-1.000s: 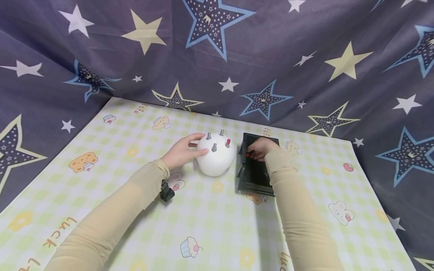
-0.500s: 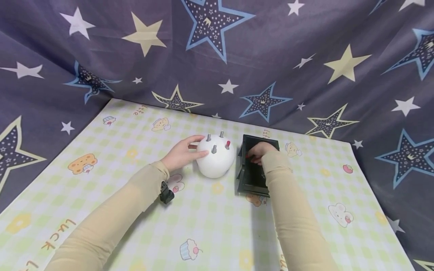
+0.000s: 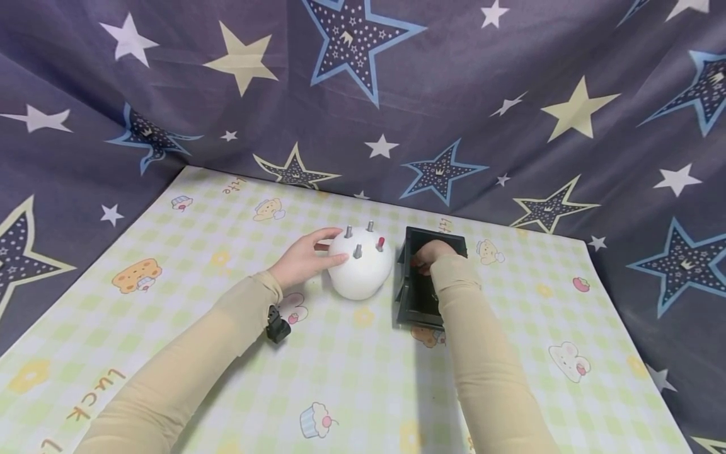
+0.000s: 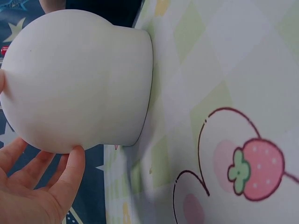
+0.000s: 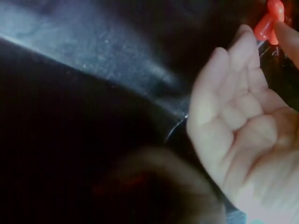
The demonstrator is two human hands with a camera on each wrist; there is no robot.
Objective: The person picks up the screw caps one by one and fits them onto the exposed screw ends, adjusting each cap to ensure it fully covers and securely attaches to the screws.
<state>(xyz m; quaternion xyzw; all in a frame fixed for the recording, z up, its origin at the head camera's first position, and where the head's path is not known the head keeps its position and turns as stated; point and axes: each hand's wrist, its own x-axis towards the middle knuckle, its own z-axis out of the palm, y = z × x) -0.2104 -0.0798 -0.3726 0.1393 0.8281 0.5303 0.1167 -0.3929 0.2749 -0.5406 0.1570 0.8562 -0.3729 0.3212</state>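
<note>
A white ball-shaped piece on a short round base [image 3: 361,277] stands on the table, with several grey metal pegs [image 3: 358,251] sticking out of its top. One peg carries a red cap [image 3: 381,242]. My left hand [image 3: 303,257] holds the ball from its left side, thumb and fingers spread round the curve. In the left wrist view, the fingertips [image 4: 77,151] touch its surface. My right hand [image 3: 433,255] reaches inside a black bin [image 3: 402,296]. In the right wrist view, small red caps [image 5: 265,27] lie between its thumb and fingertips; whether they are pinched is unclear.
The bin stands close to the right of the ball, and its raised walls surround the right hand. A checked, cartoon-printed cloth [image 3: 227,391] covers the table. Behind it hangs a dark star-patterned curtain [image 3: 340,113]. A black strap device [image 3: 278,325] sits at the left wrist.
My right hand has shifted slightly left inside the bin, and the red at its fingertips is no longer seen from the head. The left hand and ball stay in place.
</note>
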